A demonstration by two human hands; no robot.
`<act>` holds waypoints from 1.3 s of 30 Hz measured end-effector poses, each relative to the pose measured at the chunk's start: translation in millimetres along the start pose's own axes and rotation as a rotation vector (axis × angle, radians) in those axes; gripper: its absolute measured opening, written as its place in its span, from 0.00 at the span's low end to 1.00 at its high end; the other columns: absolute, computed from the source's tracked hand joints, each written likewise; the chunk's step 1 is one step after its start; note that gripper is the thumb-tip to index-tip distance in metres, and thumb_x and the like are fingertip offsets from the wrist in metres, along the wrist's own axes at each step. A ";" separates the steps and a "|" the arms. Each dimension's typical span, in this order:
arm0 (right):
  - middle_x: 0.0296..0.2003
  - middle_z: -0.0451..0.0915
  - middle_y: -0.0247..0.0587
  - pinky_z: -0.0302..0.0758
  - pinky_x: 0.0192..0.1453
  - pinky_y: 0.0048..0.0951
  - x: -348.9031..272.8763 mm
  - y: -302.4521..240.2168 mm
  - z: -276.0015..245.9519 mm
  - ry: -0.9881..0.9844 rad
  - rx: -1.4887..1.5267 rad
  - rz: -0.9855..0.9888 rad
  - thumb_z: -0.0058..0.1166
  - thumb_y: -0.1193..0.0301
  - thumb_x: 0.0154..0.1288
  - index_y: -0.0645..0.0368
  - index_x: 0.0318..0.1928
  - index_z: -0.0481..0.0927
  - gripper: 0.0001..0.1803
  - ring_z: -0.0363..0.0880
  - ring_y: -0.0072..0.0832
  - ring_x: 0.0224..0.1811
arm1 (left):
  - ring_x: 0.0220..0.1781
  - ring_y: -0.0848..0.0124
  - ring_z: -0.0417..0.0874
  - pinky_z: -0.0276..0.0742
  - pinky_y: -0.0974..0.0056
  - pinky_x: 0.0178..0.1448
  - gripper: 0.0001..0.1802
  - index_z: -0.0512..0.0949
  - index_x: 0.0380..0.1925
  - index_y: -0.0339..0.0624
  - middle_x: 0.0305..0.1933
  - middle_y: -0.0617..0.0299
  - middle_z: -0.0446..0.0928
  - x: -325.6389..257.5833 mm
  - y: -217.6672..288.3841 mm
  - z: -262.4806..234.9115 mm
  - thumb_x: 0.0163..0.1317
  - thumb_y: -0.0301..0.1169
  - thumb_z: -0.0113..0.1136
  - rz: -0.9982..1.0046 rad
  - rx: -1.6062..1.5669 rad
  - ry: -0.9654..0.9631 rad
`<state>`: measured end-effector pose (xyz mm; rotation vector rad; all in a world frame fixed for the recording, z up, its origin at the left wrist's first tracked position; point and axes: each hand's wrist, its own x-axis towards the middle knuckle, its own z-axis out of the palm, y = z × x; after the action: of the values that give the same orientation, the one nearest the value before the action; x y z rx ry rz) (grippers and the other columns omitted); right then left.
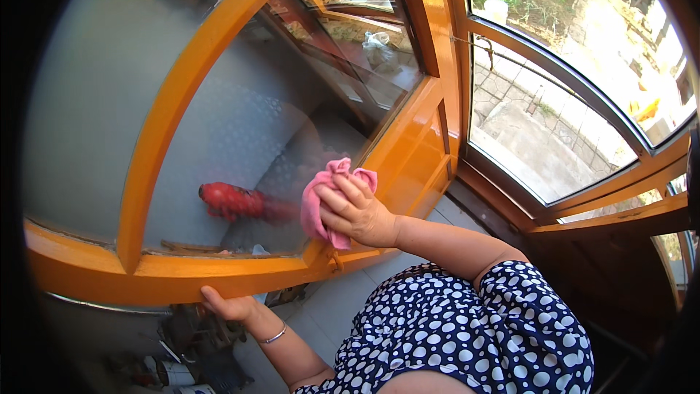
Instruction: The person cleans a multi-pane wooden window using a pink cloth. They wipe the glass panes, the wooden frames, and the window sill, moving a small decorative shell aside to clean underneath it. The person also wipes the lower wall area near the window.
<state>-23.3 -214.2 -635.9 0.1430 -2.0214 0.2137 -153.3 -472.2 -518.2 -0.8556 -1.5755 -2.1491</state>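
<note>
A pink cloth [326,201] is pressed flat to the frosted pane [240,138] under the right hand [359,211], fingers closed over it. The left hand [227,306] grips the frame's [175,277] lower edge; uncleaned glass lies leftward.

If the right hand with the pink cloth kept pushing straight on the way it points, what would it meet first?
The right hand presses the pink cloth against the frosted glass pane of the orange window frame, so the pane is first, with no visible gap. The red shape seems to lie behind the glass; depth is unclear.
</note>
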 end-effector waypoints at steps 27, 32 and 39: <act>0.61 0.74 0.47 0.70 0.65 0.45 71.1 167.0 -85.5 0.448 -0.211 0.357 0.66 0.72 0.52 0.52 0.56 0.80 0.27 0.73 0.49 0.62 | 0.54 0.55 0.79 0.72 0.51 0.62 0.41 0.67 0.65 0.32 0.50 0.42 0.77 -4.0 1.4 2.1 0.68 0.60 0.48 0.005 0.083 0.035; 0.58 0.75 0.44 0.69 0.63 0.45 121.5 166.9 -113.1 0.469 -0.284 0.234 0.65 0.70 0.52 0.49 0.54 0.81 0.25 0.74 0.47 0.60 | 0.56 0.54 0.78 0.70 0.49 0.65 0.42 0.66 0.67 0.35 0.53 0.43 0.77 -5.0 0.4 -14.4 0.68 0.62 0.49 -0.023 0.095 -0.013; 0.57 0.75 0.45 0.70 0.62 0.46 40.6 156.9 -90.0 0.270 -0.243 0.385 0.66 0.72 0.50 0.50 0.54 0.81 0.27 0.74 0.48 0.60 | 0.57 0.55 0.78 0.71 0.49 0.63 0.40 0.67 0.66 0.37 0.54 0.47 0.77 -3.4 -0.4 -16.7 0.70 0.61 0.45 -0.019 0.098 -0.041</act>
<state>7.0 -42.0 -574.3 -0.4112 -1.7722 0.2134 -155.4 -488.1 -524.1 -0.8611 -1.7005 -2.0604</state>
